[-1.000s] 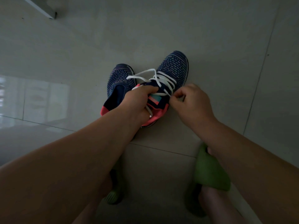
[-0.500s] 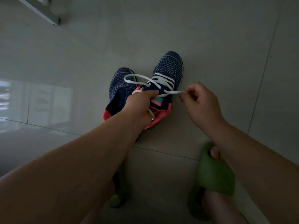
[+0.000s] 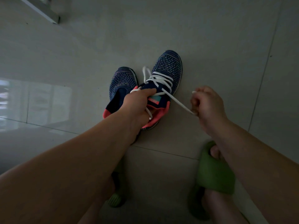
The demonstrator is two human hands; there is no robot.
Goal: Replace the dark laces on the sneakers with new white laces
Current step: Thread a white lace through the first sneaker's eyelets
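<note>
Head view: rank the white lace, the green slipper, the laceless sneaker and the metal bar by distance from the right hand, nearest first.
1. white lace: gripped in the right hand.
2. green slipper: below the hand, at the wrist side.
3. laceless sneaker: left, past the laced sneaker.
4. metal bar: far top-left corner.

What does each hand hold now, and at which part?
The right hand pinches the white flat lace near its free end, pulled taut. The left hand grips the laced navy knit sneaker at its tongue and collar.
</note>
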